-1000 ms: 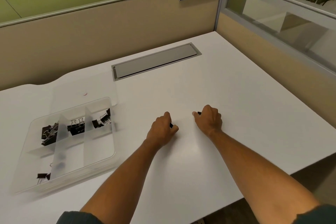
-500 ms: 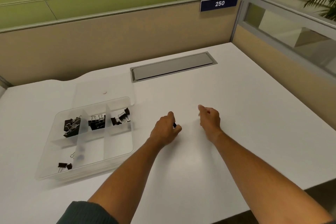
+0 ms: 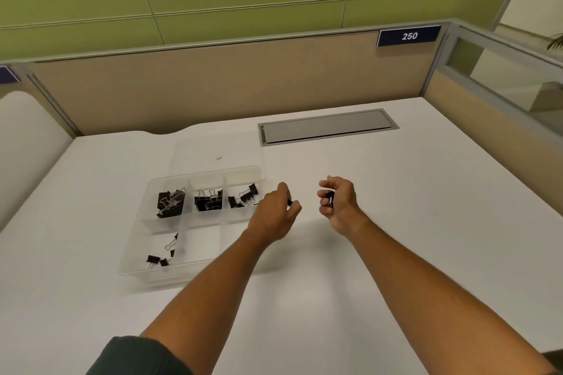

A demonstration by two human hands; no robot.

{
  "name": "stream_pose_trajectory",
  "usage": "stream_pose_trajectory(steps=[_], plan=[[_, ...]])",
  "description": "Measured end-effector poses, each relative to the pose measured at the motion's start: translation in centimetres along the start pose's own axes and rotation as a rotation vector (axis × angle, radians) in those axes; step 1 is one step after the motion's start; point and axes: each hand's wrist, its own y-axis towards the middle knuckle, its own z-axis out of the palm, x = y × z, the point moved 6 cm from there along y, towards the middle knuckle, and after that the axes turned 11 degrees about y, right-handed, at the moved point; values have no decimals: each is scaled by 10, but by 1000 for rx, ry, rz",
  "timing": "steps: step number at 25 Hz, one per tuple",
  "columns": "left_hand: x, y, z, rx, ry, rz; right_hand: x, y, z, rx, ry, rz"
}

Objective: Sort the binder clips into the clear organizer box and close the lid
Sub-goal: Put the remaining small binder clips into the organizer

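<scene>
The clear organizer box (image 3: 134, 271) lies on the white desk at the left, its lid (image 3: 213, 149) folded open behind it. Black binder clips fill the three far compartments (image 3: 170, 202) (image 3: 208, 203) (image 3: 243, 199); a few small ones lie in the near left compartment (image 3: 157, 259). My left hand (image 3: 274, 210) hovers just right of the box, pinching a small black binder clip (image 3: 289, 202). My right hand (image 3: 338, 201) is raised beside it, curled around another black binder clip (image 3: 329, 198).
A grey cable hatch (image 3: 327, 128) is set into the white desk (image 3: 426, 222) behind the hands. Beige partition walls (image 3: 243, 85) border the back and right. A pale rounded chair back (image 3: 24, 137) stands at the far left.
Both hands have lifted off the desk, each with a clip, and the left one has drifted toward the box. The camera has turned left, so the box sits nearer the centre.
</scene>
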Motion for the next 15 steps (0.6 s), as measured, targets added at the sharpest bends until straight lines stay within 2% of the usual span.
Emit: stream_pose_trajectory(steps=[10,13,15], plan=[[93,-32,-48,-112,20,-101,-49,-23,100,187,-618,-242],[126,-45,-58,-135,86,-137,-63,-30,118,244,-707,-314],[148,-53,-57,-89,158,-170,-70,-32,126,262,-748,-344]])
